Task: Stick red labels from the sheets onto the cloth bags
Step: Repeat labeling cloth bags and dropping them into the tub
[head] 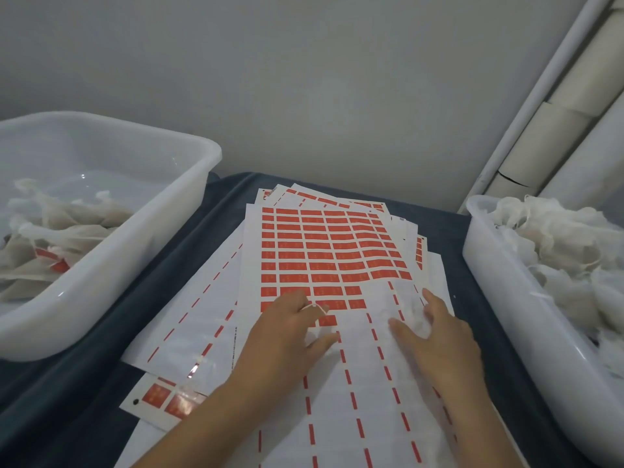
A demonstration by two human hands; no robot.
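**Labels under the fingers, a cloth bag pinned flat**

Labels (pixel 324 261) fill the far part of the top sheet (pixel 251 265) in red rows; the near part is already stripped to bare backing with red dashes. The left hand (pixel 290 336) lies on the edge of the remaining block, fingertips on the lowest red row and thumb spread toward the right. Whether it has one lifted or only touches it I cannot tell.

Each label looks thin, light and limp, likely to curl and stick to itself. The best hold is probably a corner raised by a nail, then peeled low along the sheet.

Just right of that hand, the right hand (pixel 435 336) presses a white cloth bag (pixel 413 315) flat on the stripped backing, fingers nearly straight and not wrapped around it. The bag seems sheer and soft, so it would wrinkle unless held taut while a label is pressed on.

Further sheets fan out beneath both hands on a dark cloth (pixel 189 238). Well out beyond the left hand stands a white tub (pixel 189 184) with bags, some showing red; beyond the right hand another tub (pixel 489 265) is heaped with plain white bags.
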